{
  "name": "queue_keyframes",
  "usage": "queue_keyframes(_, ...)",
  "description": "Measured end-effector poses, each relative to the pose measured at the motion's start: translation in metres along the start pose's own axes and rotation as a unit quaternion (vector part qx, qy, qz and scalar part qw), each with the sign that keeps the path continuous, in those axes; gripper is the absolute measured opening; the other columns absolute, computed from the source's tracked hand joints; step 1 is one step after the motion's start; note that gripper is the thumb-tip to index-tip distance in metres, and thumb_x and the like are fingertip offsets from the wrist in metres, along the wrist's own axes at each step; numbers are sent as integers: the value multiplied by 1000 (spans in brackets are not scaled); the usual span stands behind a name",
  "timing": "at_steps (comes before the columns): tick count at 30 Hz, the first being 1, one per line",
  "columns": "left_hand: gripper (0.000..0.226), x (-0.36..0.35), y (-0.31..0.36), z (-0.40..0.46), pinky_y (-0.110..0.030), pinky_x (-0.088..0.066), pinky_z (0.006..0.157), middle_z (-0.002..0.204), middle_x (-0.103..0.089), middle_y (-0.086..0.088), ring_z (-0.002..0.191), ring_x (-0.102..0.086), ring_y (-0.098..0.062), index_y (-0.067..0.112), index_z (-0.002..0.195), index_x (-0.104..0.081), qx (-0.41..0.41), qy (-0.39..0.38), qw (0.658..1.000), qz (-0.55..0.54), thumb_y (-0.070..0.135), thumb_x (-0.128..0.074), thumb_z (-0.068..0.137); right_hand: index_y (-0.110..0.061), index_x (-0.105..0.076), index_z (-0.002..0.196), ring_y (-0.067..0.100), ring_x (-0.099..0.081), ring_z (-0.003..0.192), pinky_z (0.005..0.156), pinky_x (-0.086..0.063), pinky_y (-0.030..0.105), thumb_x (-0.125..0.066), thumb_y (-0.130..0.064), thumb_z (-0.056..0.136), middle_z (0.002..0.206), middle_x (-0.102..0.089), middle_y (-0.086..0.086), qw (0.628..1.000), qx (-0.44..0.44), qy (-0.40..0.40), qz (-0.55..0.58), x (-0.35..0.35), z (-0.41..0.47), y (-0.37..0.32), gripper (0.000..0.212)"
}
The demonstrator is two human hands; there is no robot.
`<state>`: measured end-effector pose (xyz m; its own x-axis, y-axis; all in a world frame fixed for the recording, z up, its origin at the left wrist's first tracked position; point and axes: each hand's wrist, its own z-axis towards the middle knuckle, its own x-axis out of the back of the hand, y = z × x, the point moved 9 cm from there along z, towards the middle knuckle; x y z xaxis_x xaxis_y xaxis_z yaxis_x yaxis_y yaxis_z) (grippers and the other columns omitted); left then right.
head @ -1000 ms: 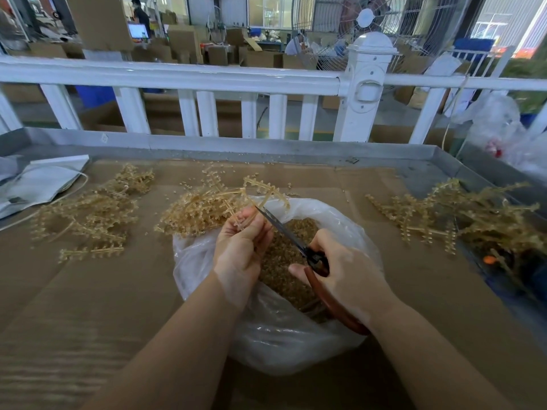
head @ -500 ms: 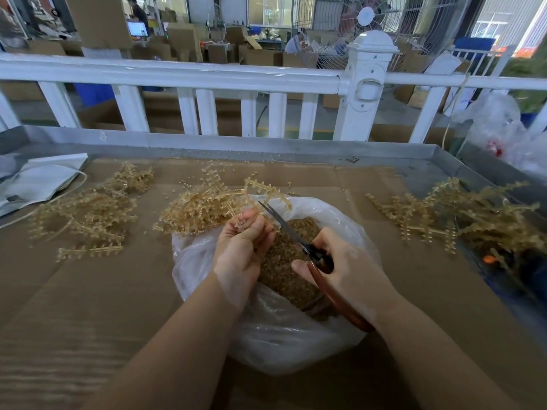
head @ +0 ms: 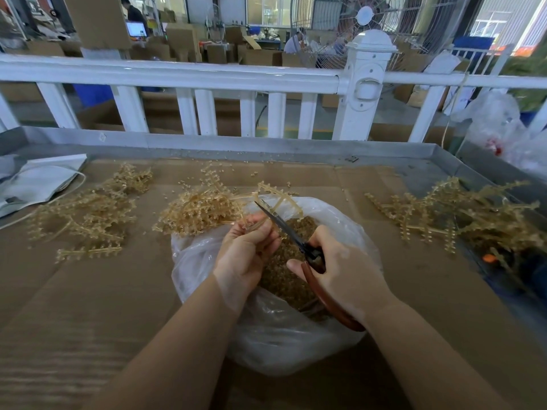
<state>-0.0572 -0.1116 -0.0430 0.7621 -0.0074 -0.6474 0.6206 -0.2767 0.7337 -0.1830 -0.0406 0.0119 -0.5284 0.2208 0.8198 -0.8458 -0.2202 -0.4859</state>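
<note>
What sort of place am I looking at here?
Probably a factory floor: stacked brown cardboard boxes and a large wire-caged fan beyond the white railing, plus piles of tan moulded plastic sprues on the cardboard-lined bench.

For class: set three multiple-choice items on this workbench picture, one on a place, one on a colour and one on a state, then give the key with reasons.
1. Where does the clear plastic bag lie?
A. on the cardboard sheet
B. on a chair
C. on the floor

2. What colour are the handles of the scissors?
A. blue
B. yellow
C. reddish-brown

3. What is the left hand doing?
A. lying flat and open
B. pinching a tan plastic sprig
C. holding the scissors

Key:
1 A, the bag sits on the brown sheet that covers the bench.
2 C, a reddish-brown loop shows under the right hand, which grips the scissors.
3 B, its fingers are curled round the sprig's stem.
</note>
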Motion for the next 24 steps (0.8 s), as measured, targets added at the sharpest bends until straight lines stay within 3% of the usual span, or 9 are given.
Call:
queue_keyframes(8,21,0,-8,2,-20,-54,50,55,-63,0,48,-61,-10,13,83,-56,35,-2,999,14,-7,-53,87,-27,-42,89,-3,-48,57,51,-34,11,-56,-56,86,64,-47,-14,1000,-13,8,15,-2,1,2,33)
queue_keyframes(12,20,0,-9,2,-21,-54,50,55,-63,0,48,-61,-10,12,83,-56,39,-4,999,11,-7,-52,88,-24,-42,89,-3,-45,56,58,-38,6,-57,-50,88,65,-47,-13,1000,-12,5,15,-2,3,1,31)
queue_keyframes(17,21,0,-9,3,-20,-54,49,54,-63,-1,47,-61,-10,12,81,-56,42,-2,999,8,-7,-52,89,-25,-41,93,-2,-50,62,53,-38,10,-55,-44,93,79,-59,-9,1000,-7,0,-6,-2,4,-1,24)
queue_keyframes(24,22,-3,-9,0,-20,-54,50,53,-60,0,46,-59,-10,13,79,-57,55,-18,998,5,-5,-51,89,-28,-39,89,-4,-45,53,52,-36,10,-60,-49,87,63,-43,-16,999,14,45,-2,0,0,-2,30)
